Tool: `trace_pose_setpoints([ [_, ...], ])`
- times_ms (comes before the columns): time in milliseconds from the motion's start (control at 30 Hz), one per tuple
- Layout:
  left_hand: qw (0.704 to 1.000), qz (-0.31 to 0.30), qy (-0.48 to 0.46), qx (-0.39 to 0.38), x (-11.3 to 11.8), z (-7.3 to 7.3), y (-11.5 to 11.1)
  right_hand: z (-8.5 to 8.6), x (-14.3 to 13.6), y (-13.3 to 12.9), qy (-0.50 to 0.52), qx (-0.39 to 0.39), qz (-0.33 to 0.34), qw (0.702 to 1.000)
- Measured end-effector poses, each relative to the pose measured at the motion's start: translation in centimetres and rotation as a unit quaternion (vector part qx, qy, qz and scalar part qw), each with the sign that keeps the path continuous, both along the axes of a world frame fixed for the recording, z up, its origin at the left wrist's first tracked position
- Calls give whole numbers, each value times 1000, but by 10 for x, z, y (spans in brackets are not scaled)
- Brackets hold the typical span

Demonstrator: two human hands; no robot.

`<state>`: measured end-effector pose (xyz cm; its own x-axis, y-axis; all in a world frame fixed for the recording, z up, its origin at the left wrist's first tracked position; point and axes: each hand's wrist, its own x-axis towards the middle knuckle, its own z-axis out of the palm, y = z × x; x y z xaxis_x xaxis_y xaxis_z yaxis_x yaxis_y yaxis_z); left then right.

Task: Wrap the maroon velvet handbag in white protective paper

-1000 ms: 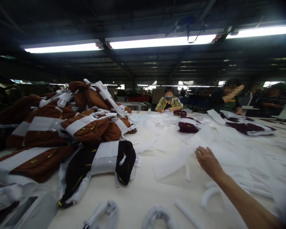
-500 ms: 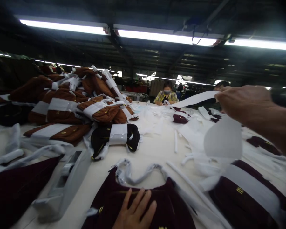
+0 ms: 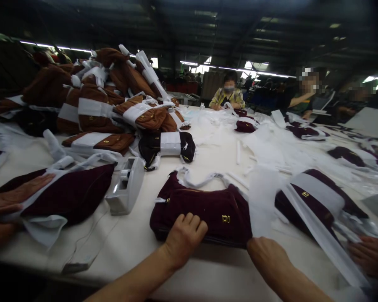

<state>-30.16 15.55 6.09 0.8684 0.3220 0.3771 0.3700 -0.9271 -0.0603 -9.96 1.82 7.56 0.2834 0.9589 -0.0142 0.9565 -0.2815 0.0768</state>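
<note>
A burgundy handbag (image 3: 201,205) with a gold emblem lies in front of me on the table, its strap wrapped in white at the far side. My left hand (image 3: 187,237) is closed on the bag's lower front edge, fingers curled over the fabric. At the lower right corner, my right hand (image 3: 267,256) is closed on the bag; its fingertips are mostly hidden. A white sheet (image 3: 264,199) lies just right of the bag, its near end close to my right hand. A grey tape dispenser (image 3: 127,188) stands to the left.
Co-workers' hands rest on a burgundy bag (image 3: 78,197) at left and near another banded bag (image 3: 321,197) at right. Brown bags (image 3: 94,111) are piled at back left, with a black bag (image 3: 151,149) before them. A person (image 3: 228,94) sits across the table (image 3: 214,153).
My right hand has come down from holding a white sheet in the air to the bag's corner. My left hand has gone from lying spread on the bag to gripping its front edge.
</note>
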Motion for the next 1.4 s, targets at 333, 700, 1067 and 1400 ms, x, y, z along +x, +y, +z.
trace_pose_setpoints([
  [333,999,-33,8,20,4,34,64,-28,-14,-17,281,83,78,953],
  [700,989,28,-89,115,30,101,112,-49,0,-4,155,32,256,954],
  [1067,962,77,-123,232,55,191,124,-49,-52,97,175,44,261,948],
  [1400,965,37,-72,249,54,171,86,-31,-14,161,134,22,111,985],
])
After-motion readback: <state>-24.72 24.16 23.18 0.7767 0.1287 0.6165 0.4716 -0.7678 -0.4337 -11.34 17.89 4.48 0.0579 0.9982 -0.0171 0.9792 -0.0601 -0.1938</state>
